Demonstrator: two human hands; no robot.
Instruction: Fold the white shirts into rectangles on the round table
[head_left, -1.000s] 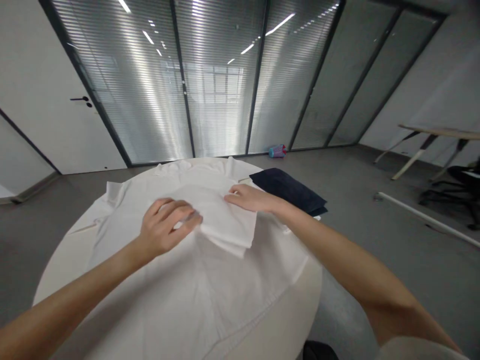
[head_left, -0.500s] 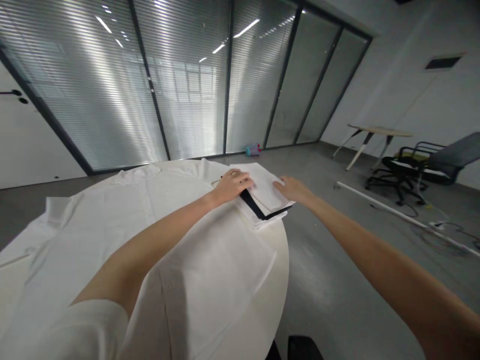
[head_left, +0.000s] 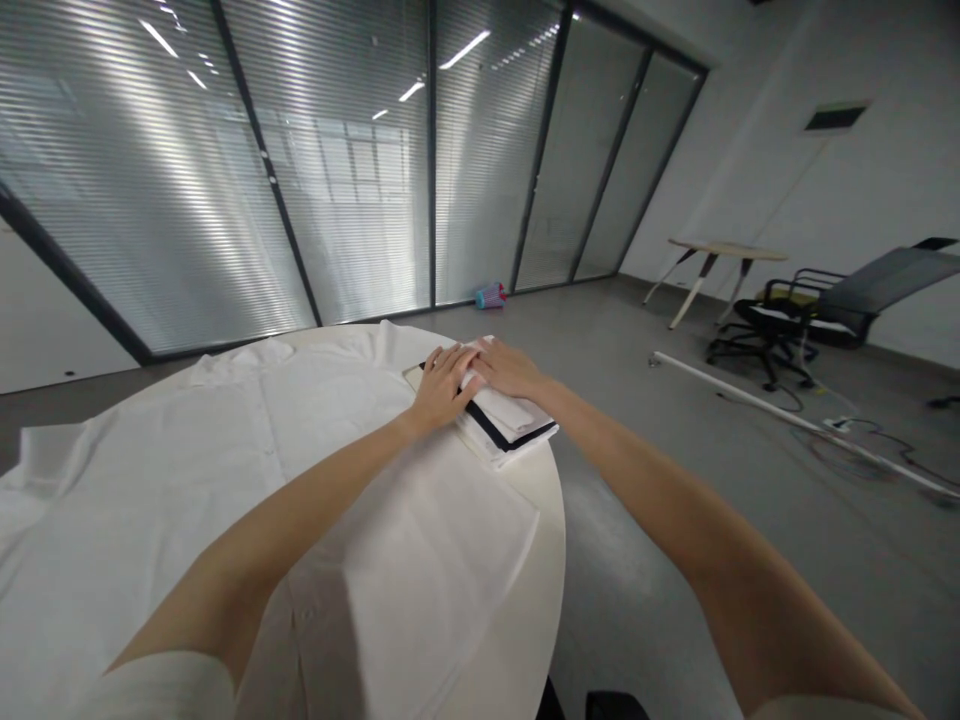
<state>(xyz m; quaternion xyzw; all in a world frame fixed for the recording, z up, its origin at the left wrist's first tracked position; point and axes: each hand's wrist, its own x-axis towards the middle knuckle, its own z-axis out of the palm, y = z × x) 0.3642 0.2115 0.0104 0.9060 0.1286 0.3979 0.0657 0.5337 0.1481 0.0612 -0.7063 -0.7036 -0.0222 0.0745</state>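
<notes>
A stack of folded cloths (head_left: pixel 510 425) lies at the right edge of a round white table (head_left: pixel 544 560), white pieces with a dark navy one between them. My left hand (head_left: pixel 442 385) rests flat on the stack's left side, fingers stretched out. My right hand (head_left: pixel 506 367) lies flat on the top white cloth, fingers together and extended, touching the left hand. A large white shirt (head_left: pixel 225 470) is spread across the table to the left of the stack, under my left forearm.
Glass walls with blinds stand behind the table. A small blue and pink object (head_left: pixel 490 295) sits on the grey floor by the glass. At the right are a second table (head_left: pixel 724 255), an office chair (head_left: pixel 832 310) and a white pole (head_left: pixel 787 420) with cables.
Both hands carried the folded white cloth from the shirt onto the navy cloth at the right. Since then they have drawn together on top of the stack, and my view swung right.
</notes>
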